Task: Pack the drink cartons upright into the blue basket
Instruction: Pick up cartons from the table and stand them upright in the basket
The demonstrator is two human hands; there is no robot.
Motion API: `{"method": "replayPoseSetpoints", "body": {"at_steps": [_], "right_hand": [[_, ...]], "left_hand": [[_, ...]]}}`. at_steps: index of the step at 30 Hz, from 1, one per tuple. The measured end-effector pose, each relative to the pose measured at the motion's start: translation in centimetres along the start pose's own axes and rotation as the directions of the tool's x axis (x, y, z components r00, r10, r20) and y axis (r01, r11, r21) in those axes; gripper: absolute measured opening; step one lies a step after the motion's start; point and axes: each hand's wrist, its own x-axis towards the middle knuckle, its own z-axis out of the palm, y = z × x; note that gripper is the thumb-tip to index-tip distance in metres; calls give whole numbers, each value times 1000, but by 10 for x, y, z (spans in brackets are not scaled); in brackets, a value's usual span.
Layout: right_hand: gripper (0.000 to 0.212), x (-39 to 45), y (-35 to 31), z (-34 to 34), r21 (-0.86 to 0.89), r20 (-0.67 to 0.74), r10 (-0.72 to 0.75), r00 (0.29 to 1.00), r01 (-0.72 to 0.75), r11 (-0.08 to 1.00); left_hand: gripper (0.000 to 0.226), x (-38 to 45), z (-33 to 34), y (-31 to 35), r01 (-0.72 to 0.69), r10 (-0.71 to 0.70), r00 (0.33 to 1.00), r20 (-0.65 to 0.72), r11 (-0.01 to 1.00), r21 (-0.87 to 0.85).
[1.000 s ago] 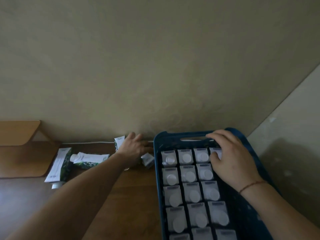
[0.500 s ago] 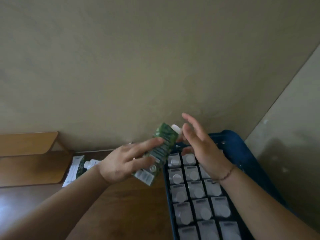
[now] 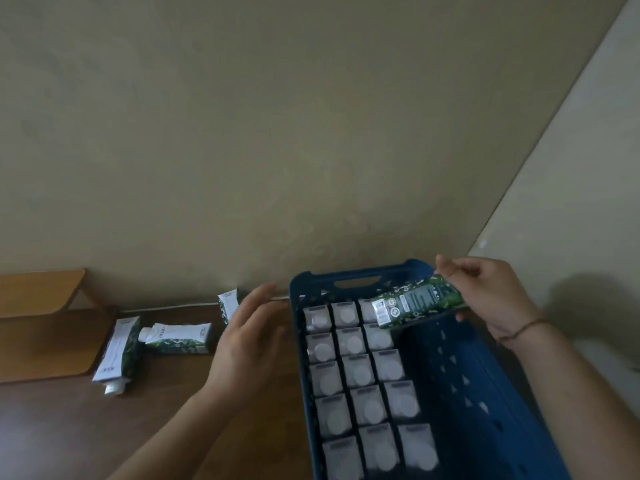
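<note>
Blue basket [image 3: 349, 276]: three columns of upright cartons [image 3: 358, 372] fill its left side; right side bare. Right hand [image 3: 485, 296] grips a green carton [image 3: 417, 301] tilted over the basket's far end. Left hand [image 3: 247, 337] open, empty. Three cartons [image 3: 175, 337] lie on the counter [image 3: 69, 427] left of the basket.

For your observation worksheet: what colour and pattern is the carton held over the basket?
Dark green with a white leafy print and white label panel, on the carton in the right hand; head view.

- My view is dim and murky, colours muted.
- A soft shadow falls on the right wall [image 3: 571, 292].
- The wide lens bends the wall corner line.
- The left hand [image 3: 247, 344] looks slightly smeared; carton print is unreadable.
</note>
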Motion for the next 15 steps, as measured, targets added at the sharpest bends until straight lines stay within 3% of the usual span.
{"method": "replayPoseSetpoints", "body": {"at_steps": [3, 7, 10, 15], "right_hand": [[51, 3, 2, -5, -398, -2, -7, 1000, 6, 917], [55, 10, 23, 34, -719, -75, -67, 995, -7, 695], [58, 20, 60, 77, -748, -96, -33, 995, -50, 662], [58, 10, 101, 121, -451, -123, 178, 976, -215, 866]], "left_hand": [[40, -23, 6, -36, 285, -296, 953, 59, 947, 151], [47, -27, 8, -70, 310, -448, 869, 211, 825, 472], [51, -20, 10, -80, 309, -485, 844, 230, 789, 532], [65, -6, 16, -92, 205, -548, 768, 332, 700, 684]]}}
